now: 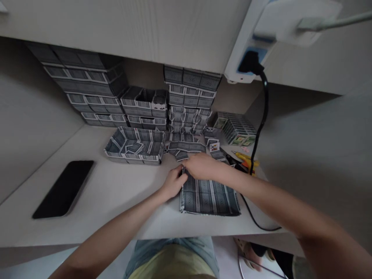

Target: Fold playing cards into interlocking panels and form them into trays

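A flat panel of grey playing cards lies near the desk's front edge, right of centre. At its upper left corner, my left hand pinches the edge between thumb and fingers. My right hand reaches over the panel's top edge, its fingertips bent down at the same corner, close to the left fingers; what they hold is hidden. Just beyond the hands lie a folded card strip and loose cards. An open card box with loose cards inside stands to the left.
Stacked card boxes rise at the back. A phone lies at the left. Yellow-handled tools, a pack of boxes and a black cable are at the right, below a power strip.
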Motion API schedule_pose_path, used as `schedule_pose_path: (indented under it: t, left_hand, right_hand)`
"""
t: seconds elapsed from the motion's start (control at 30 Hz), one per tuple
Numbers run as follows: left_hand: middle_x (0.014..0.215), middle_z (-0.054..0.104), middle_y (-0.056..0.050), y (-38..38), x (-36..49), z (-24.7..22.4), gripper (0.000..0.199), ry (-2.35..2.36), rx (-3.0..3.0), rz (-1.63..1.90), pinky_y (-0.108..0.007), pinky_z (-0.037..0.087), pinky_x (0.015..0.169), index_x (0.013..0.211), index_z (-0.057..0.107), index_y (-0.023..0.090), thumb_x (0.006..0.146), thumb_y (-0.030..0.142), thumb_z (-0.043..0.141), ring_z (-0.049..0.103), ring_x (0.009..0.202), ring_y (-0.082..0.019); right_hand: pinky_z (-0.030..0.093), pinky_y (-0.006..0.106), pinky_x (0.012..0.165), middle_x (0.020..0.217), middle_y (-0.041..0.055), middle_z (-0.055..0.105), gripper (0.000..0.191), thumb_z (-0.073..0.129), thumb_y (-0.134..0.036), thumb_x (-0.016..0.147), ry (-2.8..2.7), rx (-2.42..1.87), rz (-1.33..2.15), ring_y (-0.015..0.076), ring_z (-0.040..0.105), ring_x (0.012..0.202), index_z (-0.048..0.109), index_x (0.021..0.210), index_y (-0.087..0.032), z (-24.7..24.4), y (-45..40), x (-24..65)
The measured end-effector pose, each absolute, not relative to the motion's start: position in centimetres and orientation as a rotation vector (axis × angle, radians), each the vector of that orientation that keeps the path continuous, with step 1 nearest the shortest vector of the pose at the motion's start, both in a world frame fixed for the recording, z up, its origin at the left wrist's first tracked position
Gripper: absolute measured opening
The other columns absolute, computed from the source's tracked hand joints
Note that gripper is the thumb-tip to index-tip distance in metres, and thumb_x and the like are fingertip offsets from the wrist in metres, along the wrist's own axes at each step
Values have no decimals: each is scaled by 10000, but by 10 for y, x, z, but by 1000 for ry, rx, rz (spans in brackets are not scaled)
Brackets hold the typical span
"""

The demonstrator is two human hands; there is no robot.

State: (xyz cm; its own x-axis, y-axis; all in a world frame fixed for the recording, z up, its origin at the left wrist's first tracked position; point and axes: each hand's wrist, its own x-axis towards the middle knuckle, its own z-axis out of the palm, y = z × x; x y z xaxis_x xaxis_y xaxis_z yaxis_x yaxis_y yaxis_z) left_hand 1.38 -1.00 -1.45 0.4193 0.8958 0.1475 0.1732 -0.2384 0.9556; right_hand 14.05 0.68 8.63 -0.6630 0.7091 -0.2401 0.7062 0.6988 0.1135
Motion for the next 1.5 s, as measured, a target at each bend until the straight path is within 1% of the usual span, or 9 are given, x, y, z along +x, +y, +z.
schedule_pose_path:
  t: [0.23, 0.5, 0.67, 0.73, 0.87, 0.93, 1.17, 1.33, 1.5]
  left_hand:
    - [877, 615, -38, -10, 14, -15, 292, 962, 1692, 919, -258, 399, 709, 925, 562, 114, 712, 194, 379, 527, 807, -177]
    - [936, 616, -51, -10, 15, -17, 292, 940, 1685, 931, -270, 404, 752, 939, 567, 117, 732, 212, 383, 531, 877, -192]
    - [926, 615, -45, -9, 14, -17, 294, 938, 1700, 939, -269, 407, 734, 954, 564, 123, 732, 206, 390, 530, 846, -184]
    - [881, 616, -30, -10, 13, -16, 276, 925, 1707, 943, -259, 406, 714, 933, 566, 128, 729, 195, 393, 528, 822, -174]
    - [736, 571, 0, -12, 14, -16, 182, 1034, 1706, 1000, -225, 385, 632, 820, 550, 129, 721, 221, 428, 501, 704, -139]
    - [674, 519, 16, -14, 15, -16, 132, 1116, 1698, 1055, -209, 358, 585, 776, 518, 135, 710, 225, 450, 462, 643, -117]
    - [598, 417, 48, -17, 15, -14, 75, 1176, 1683, 1133, -193, 304, 529, 715, 462, 155, 700, 228, 476, 385, 565, -86]
    - [603, 411, 50, -17, 14, -13, 98, 1190, 1680, 1100, -191, 312, 536, 718, 462, 160, 716, 258, 469, 389, 573, -86]
    - [629, 460, 39, -19, 14, -10, 116, 1199, 1683, 1087, -198, 345, 558, 772, 490, 162, 730, 266, 459, 424, 593, -95]
  right_hand:
    - [413, 273, 564, 749, 113, 644, 218, 425, -173, 750, 2666, 1129, -61, 221, 613, 704, 591, 886, -134, 81, 9, 144]
    - [425, 306, 589, 841, 146, 643, 258, 416, -124, 734, 2551, 1126, -137, 256, 609, 779, 580, 934, -117, 87, 8, 134]
    - [422, 291, 568, 906, 147, 623, 322, 454, -206, 742, 2513, 1124, -261, 246, 598, 775, 487, 1047, -108, 90, 13, 140]
    - [423, 292, 585, 912, 153, 612, 306, 446, -211, 749, 2555, 1130, -271, 244, 587, 792, 478, 1028, -88, 89, 14, 144]
    - [411, 286, 668, 925, 151, 586, 227, 461, -102, 707, 2697, 1083, -218, 232, 556, 857, 507, 926, -69, 83, 13, 146]
    - [400, 269, 655, 903, 137, 581, 220, 466, -68, 696, 2720, 1147, -189, 213, 555, 833, 516, 910, -73, 80, 13, 145]
    - [354, 235, 617, 820, 74, 556, 134, 457, -104, 758, 2827, 1270, -316, 148, 529, 739, 588, 779, -123, 78, 13, 153]
    - [358, 224, 663, 852, 64, 579, 226, 469, -47, 719, 2877, 1218, -459, 140, 527, 776, 630, 848, -138, 83, 15, 170]
    - [355, 227, 640, 792, 36, 647, 207, 501, -157, 747, 2788, 1349, -431, 155, 561, 755, 657, 879, -191, 88, 16, 176]
